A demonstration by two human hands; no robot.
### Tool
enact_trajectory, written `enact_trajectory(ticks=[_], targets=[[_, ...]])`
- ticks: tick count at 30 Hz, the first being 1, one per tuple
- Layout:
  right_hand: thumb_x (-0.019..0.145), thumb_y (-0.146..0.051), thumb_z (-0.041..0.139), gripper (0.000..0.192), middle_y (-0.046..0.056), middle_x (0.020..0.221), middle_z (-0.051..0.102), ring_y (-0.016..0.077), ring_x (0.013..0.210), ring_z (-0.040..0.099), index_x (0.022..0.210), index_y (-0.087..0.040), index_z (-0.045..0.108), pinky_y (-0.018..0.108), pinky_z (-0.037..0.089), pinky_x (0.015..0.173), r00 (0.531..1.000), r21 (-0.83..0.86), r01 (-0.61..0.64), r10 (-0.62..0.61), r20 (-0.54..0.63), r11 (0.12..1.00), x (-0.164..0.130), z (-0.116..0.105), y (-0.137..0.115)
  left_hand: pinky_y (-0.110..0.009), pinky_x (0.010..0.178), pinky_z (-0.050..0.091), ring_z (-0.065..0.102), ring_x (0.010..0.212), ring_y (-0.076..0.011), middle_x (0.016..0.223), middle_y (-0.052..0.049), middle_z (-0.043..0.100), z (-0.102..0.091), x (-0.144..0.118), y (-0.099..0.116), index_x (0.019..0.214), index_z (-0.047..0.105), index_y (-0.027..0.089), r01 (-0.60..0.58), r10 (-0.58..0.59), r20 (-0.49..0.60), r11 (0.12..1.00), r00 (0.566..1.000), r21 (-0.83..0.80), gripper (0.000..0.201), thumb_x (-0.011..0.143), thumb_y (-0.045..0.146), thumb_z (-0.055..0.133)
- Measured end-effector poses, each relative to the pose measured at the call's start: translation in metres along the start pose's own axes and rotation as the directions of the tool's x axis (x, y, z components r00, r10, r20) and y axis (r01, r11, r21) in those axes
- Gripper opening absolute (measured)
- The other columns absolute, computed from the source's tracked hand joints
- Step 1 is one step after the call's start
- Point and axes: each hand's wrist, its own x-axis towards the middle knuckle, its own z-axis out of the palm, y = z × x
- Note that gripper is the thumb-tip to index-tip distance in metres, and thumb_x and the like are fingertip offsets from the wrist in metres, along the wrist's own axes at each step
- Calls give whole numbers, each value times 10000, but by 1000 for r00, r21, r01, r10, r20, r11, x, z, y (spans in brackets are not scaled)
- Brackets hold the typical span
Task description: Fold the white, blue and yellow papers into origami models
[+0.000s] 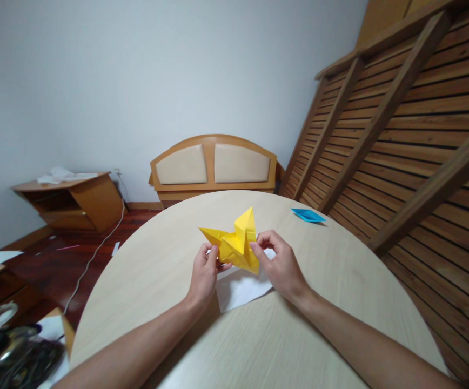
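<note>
A piece of folded yellow paper (236, 244) with pointed corners is held up between my two hands over the table. My left hand (207, 270) grips its left lower part, thumb in front and fingers behind. At its right edge, my right hand (279, 262) pinches the paper between thumb and fingers. One point of the yellow paper sticks out to the left and another rises upward. Beneath it lies a white sheet of paper (240, 289), partly hidden by the yellow paper and my hands.
On the round table (169, 232), a folded blue paper boat (308, 215) rests at the back right. A wooden slatted frame (400, 140) leans along the right side. Behind stand a headboard (214, 162) and a low desk (84, 202). Cables and clutter (24, 346) lie at lower left.
</note>
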Motion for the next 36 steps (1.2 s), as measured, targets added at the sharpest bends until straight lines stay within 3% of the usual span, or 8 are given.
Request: enact_trajectory(ticks=[9,15,17,21,24,28,33,36], targets=[[934,-475,511,228,7,858,652,191,758,650,902,-266,425,300,544,655,978,481,-187,208,10,856,3,4,19,-260,597,548,713,788,-182,1061,-51,712,2,2,6,1026,574,205,77,-76,18,992,997,-95,295,775,349,632],[949,-440,433,169,7,953,675,198,836,686,924,-276,403,316,561,689,983,477,-149,181,-21,866,7,-2,20,-275,674,544,678,816,-176,933,-21,699,-2,3,14,896,579,190,79,-78,12,982,997,-170,242,685,302,618],[943,-459,438,190,9,937,681,204,848,693,922,-276,390,322,564,683,979,481,-147,195,-52,864,10,-5,19,-271,685,537,677,852,-184,969,-35,704,-3,3,19,913,583,195,107,-94,75,975,993,-196,258,705,341,626],[860,-447,617,312,6,927,713,223,862,706,1033,-290,411,340,575,684,961,599,-219,275,-1,770,17,-11,15,-331,777,534,678,934,-234,1100,-124,707,-5,4,29,1103,618,160,291,-192,313,905,930,-309,510,808,571,556],[794,-421,701,442,38,1032,727,237,918,706,1142,-276,471,361,585,725,950,649,-272,305,65,711,22,-15,13,-391,874,509,659,1032,-286,1160,-163,693,-9,5,29,1163,627,129,365,-246,339,862,908,-351,669,843,693,462],[773,-461,712,388,54,1044,738,241,957,705,1063,-238,584,365,586,772,934,659,-334,330,136,674,25,-21,15,-426,908,489,650,1074,-325,1177,-176,684,-13,5,30,1216,616,128,424,-282,418,854,863,-301,753,825,747,442],[749,-523,748,399,37,946,748,222,879,716,995,-235,622,335,585,733,927,639,-373,304,222,673,27,-29,18,-367,835,511,693,961,-274,1046,-130,721,-10,-1,29,1256,604,165,525,-358,613,844,705,-112,603,824,584,638],[726,-548,765,395,23,898,745,217,832,717,923,-241,611,335,587,713,929,628,-369,296,223,685,27,-31,18,-282,768,518,693,871,-194,1026,-100,717,-4,-8,20,1236,625,195,495,-387,606,869,695,-13,502,795,387,771]])
